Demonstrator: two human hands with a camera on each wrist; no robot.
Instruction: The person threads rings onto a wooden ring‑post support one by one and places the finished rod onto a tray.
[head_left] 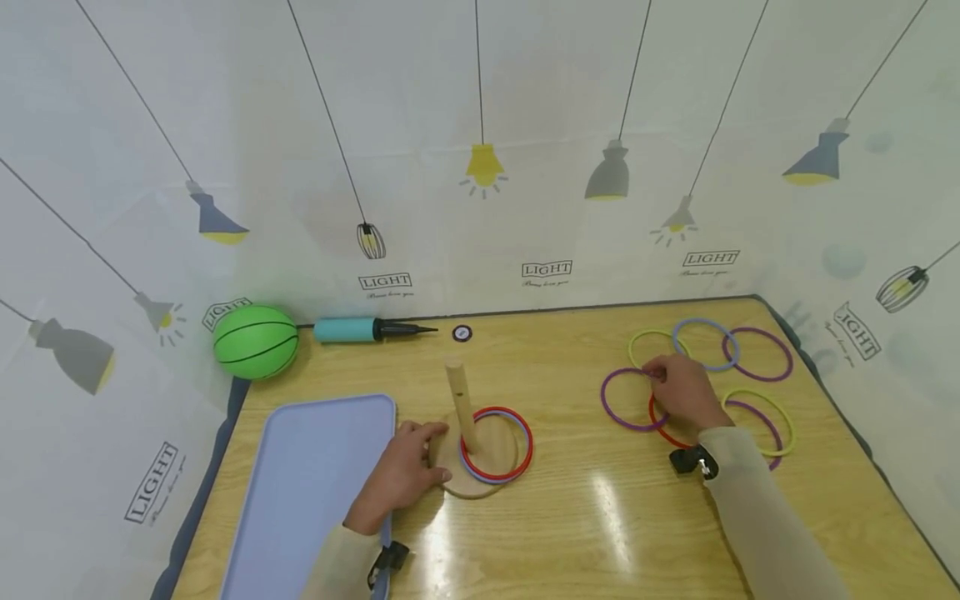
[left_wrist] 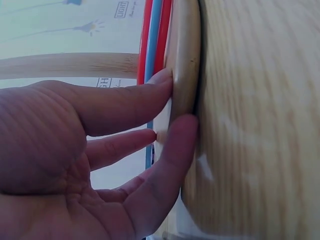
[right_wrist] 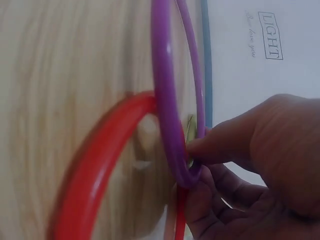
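Pale wall sheets (head_left: 555, 217) with printed lamps wrap round my wood-grain desk (head_left: 555, 525). Far left, a green ball (head_left: 256, 342) sits in the back corner; nearer me, the lilac tray (head_left: 315, 475), my left sleeve (head_left: 341, 562) over its right edge. Teal pump (head_left: 347, 330) at the back, nozzle pointing right. And here's my left hand (head_left: 401, 467), thumb and fingers parted, gripping the rim of the wooden base (head_left: 450, 454), whose peg (head_left: 462, 404) stands inside a blue ring (left_wrist: 154, 35) and a red ring (head_left: 532, 442). Across to the right: my right hand (head_left: 682, 392), nearly closed, pinches a purple ring (right_wrist: 164, 60) crossing over another red one (right_wrist: 95, 170). Yellow-green (head_left: 791, 417), blue (head_left: 697, 320) and purple rings (head_left: 791, 362) lie about it, some overlapping.
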